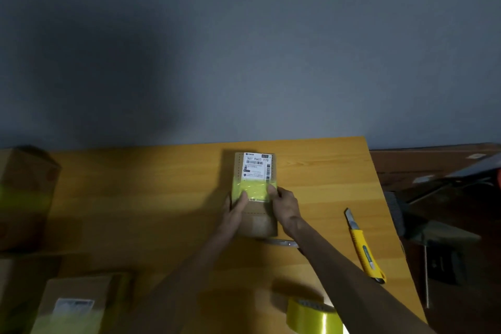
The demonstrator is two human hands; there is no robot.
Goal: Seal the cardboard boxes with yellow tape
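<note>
A small cardboard box (257, 222) with a white shipping label lies in the middle of the wooden table (162, 198). A strip of yellow tape (254, 188) crosses its top below the label. My left hand (237, 209) holds the box's left edge, its thumb pressed on the tape. My right hand (284, 202) rests on the box's right edge with its fingertips on the tape's right end. The roll of yellow tape (311, 316) stands at the near edge, under my right forearm.
A yellow utility knife (364, 248) lies right of the box. Scissors (282, 243) peek out under my right forearm. Other cardboard boxes sit at far left (24, 192) and near left (73, 306). Dark equipment (447, 198) stands beyond the table's right edge.
</note>
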